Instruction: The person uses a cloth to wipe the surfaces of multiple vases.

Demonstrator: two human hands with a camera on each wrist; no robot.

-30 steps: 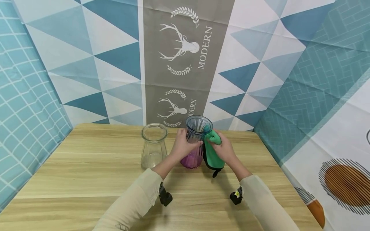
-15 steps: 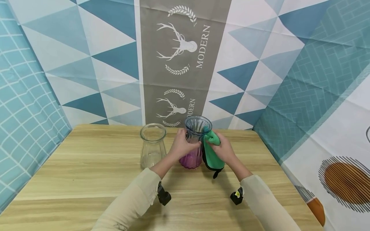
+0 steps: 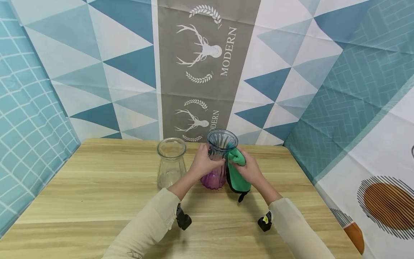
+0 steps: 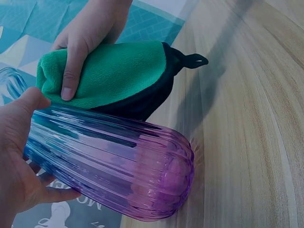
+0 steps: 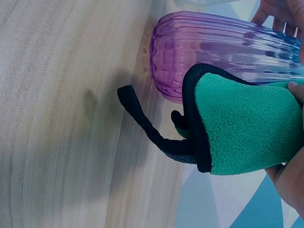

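Note:
A ribbed glass vase (image 3: pixel 213 178), blue at the rim and fading to purple at the base, stands upright on the table. My left hand (image 3: pixel 205 162) grips it round the neck from the left, thumb in front, as the left wrist view also shows. In my right hand (image 3: pixel 250 167) is a folded green cloth (image 4: pixel 118 71) with black edging and a small black loop. Its top is bunched against the right side of the vase just under the rim, while the rest hangs beside it. The right fingers behind the cloth are hidden in the head view.
A clear glass vase (image 3: pixel 171 169) with a wide rim stands to the left of the coloured one, close to my left forearm. Both stand on a wooden table (image 3: pixel 97 201), near its back edge. Behind it hangs a patterned curtain (image 3: pixel 129 72).
The right hand and the top of the cloth have shifted slightly at the vase's neck. The left hand keeps its grip, and both vases stay where they were.

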